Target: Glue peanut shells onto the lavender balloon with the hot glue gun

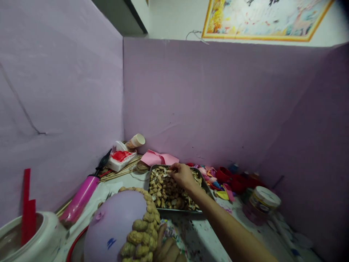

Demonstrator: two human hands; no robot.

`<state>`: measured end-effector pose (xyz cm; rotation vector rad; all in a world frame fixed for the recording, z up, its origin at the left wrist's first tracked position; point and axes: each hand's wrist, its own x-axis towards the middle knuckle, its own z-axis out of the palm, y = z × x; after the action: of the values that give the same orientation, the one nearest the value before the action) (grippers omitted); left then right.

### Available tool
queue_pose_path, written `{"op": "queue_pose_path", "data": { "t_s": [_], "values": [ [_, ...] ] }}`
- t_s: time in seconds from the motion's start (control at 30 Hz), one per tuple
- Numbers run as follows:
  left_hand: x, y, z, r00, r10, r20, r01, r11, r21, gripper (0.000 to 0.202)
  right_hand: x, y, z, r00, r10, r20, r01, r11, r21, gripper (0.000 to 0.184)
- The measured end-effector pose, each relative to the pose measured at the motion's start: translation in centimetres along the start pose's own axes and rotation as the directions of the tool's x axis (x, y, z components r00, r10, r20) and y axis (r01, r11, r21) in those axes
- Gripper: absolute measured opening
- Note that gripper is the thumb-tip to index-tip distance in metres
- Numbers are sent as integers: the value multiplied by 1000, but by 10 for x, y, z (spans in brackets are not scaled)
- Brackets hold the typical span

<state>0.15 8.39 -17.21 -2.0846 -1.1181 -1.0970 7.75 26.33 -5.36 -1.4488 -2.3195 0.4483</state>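
Observation:
A lilac balloon point(117, 218) fills the lower left, its right side and upper edge covered with rows of peanut shells point(141, 238). My left hand point(169, 249) curls against the balloon's shell-covered right side, partly cut off by the bottom of the picture. Beyond it is a metal tray point(180, 210) heaped with peanut shells. My right hand point(182, 175) reaches over the tray's far side. Its thumb and fingers pinch together at what looks like a peanut shell point(171, 170).
Left of the balloon stand a white pot point(51, 233) and a magenta hand pump point(81, 198). Behind are paper cups point(137, 140), a tissue pack point(121, 160) and pink paper point(158, 158). On the right are loose balloons point(222, 195) and a lidded tub point(261, 203). Purple walls enclose the table.

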Motion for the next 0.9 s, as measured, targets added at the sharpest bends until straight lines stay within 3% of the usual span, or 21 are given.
{"op": "queue_pose_path", "data": {
  "t_s": [0.17,0.27,0.5,0.73,0.9],
  "values": [
    [9,0,-5,997,49,-55,-46,998,50,25,-15,5,-2,998,39,-40,-34,993,111,26],
    [11,1,-9,999,21,-35,-21,1000,-10,23,-24,12,-6,995,65,-82,-54,990,128,26],
    [13,3,-11,996,4,-89,-10,998,-67,21,-44,15,-21,996,26,-83,-24,1000,20,26],
    [12,3,-11,999,28,-23,-28,999,31,24,-26,-5,-7,996,-88,-3,86,986,-146,25],
    [13,0,-17,997,-10,76,16,998,-68,27,2,-2,0,995,-98,23,100,960,-262,25]
  ]
}}
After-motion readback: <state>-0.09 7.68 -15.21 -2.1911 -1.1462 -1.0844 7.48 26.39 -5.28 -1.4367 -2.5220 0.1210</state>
